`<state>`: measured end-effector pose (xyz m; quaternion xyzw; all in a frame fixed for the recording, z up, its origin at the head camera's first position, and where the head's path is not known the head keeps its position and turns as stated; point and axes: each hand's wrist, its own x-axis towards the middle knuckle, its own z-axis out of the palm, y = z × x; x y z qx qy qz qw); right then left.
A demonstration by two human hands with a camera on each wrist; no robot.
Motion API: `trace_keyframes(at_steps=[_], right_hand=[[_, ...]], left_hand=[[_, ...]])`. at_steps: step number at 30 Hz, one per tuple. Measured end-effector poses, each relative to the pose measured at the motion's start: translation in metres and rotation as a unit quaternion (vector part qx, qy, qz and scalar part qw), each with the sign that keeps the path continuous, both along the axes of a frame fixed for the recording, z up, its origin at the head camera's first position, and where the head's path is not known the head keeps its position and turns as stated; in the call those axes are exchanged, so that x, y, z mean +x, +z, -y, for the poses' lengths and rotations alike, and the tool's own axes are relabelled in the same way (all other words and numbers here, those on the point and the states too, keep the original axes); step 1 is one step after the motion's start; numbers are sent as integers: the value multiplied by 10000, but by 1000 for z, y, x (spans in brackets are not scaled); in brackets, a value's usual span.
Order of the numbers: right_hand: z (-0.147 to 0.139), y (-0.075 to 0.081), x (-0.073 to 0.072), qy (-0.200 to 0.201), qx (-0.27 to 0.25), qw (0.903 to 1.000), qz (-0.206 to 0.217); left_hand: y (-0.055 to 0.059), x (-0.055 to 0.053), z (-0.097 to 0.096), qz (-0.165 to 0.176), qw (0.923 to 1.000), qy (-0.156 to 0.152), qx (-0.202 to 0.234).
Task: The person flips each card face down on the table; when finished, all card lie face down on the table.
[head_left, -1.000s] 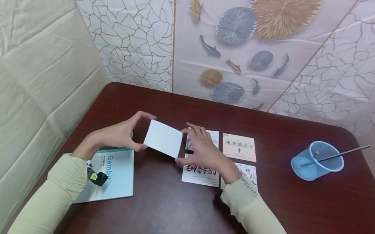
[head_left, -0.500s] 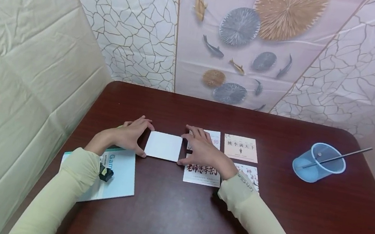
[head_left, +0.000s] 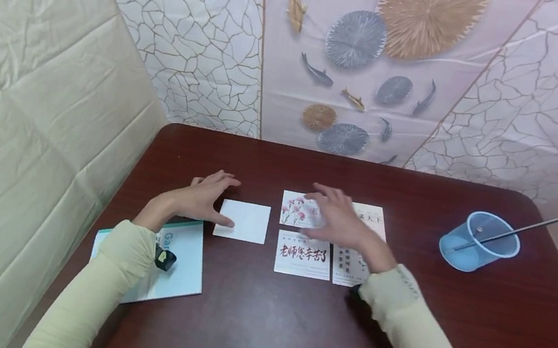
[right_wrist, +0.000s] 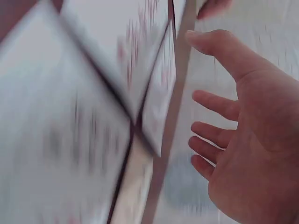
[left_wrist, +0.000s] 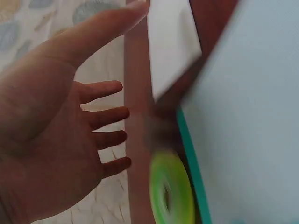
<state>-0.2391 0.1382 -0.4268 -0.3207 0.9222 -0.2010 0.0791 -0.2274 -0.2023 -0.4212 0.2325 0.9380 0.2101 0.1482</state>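
A blank white square card (head_left: 250, 220) lies flat on the dark table. My left hand (head_left: 191, 202) hovers at its left side, fingers spread and thumb over the card's lower left corner. In the left wrist view the white card (left_wrist: 170, 42) appears beyond the left thumb, with nothing in the palm. My right hand (head_left: 344, 223) is raised over the printed cards, fingers apart and holding nothing. Those cards stand in two rows: a flowered card (head_left: 297, 211), a card with bold red-brown characters (head_left: 304, 255), and two others (head_left: 348, 273) partly hidden by the right hand.
A pale blue notebook (head_left: 180, 267) lies beneath the left forearm. Beside it, a yellow-green ring (left_wrist: 183, 186) shows in the left wrist view. A blue mesh pen cup (head_left: 458, 250) with a thin dark stick (head_left: 529, 226) leans at the right. A patterned cloth hangs behind the table.
The white card was tilted up between both hands, then came down flat on the table. Both hands have let go of it, and the right has moved away rightward over the printed cards.
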Motion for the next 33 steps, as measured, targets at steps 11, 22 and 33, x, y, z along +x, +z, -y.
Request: trace_keyframes(at_steps=[11,22,33], right_hand=[[-42,-1,-28,-271,429,9981,348],[-45,-9,-30,-439,544,9966,425],[-52,-9,-30,-569,550,9965,281]], left_hand=[[-8,-34,-75,-140,9984,-432,-339],[-11,-39,-97,7,9952,-631,-754],[-9,-45,-109,-683,9929,-690,-684]])
